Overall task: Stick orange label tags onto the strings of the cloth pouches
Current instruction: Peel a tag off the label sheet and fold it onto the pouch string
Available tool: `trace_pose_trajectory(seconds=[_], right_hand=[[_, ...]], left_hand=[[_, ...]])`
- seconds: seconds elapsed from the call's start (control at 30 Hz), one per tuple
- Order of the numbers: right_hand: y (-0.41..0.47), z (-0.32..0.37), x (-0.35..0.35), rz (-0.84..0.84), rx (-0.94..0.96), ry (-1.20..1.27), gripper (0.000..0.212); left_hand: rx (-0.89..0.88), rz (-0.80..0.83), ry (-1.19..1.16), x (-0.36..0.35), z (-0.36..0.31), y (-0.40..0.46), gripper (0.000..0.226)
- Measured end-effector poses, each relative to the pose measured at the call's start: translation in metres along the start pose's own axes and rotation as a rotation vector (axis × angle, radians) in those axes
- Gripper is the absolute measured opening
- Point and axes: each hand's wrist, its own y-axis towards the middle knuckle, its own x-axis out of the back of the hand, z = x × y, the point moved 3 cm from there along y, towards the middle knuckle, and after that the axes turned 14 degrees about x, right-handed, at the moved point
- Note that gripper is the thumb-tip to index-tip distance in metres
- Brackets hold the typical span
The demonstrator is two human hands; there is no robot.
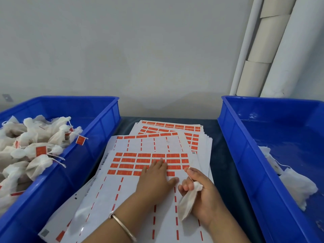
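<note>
1. Pouch of white cloth (188,202) lies in the right hand (201,193); its gathered neck sits between the curled fingers and the palm, and its body hangs down toward the near edge, over the label sheet.
2. Right hand grips this pouch with the lower fingers bent around the neck. The index finger and thumb are raised toward the far side, and a thin white string seems to be at their tips, but it is too small to tell surely.
3. Left hand (155,178) lies flat, palm down, on the top label sheet (143,172). Its fingers are straight and spread, holding nothing, and their tips touch the rows of orange labels (129,160).
4. Left forearm comes in from the near edge and wears a thin metal bangle (122,227) at the wrist.
5. Under the top sheet lie more label sheets (171,130), fanned toward the far side on the dark table (226,155).
6. On the left stands a blue bin (98,130) heaped with tagged pouches (35,146), several showing orange tags.
7. On the right stands another blue bin (245,155) with a few untagged pouches (296,183) near its near right side.
</note>
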Motion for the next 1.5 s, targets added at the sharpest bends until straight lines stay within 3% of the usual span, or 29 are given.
trace_pose_trajectory(seconds=[0.27, 1.2, 1.4, 1.5], right_hand=[[0.004, 0.000, 0.000, -0.004, 0.019, 0.011, 0.022], [0.009, -0.006, 0.004, 0.094, 0.030, -0.050, 0.017], [0.010, -0.007, 0.004, 0.108, 0.022, -0.043, 0.035], [0.010, -0.007, 0.004, 0.116, 0.026, -0.038, 0.034]], left_hand=[[-0.058, -0.034, -0.133, -0.001, 0.005, -0.003, 0.061], [-0.194, -0.132, 0.024, 0.008, -0.003, -0.011, 0.037], [-0.172, -0.158, -0.005, 0.006, -0.003, -0.008, 0.038], [-0.151, -0.165, -0.021, 0.004, -0.002, -0.006, 0.037]])
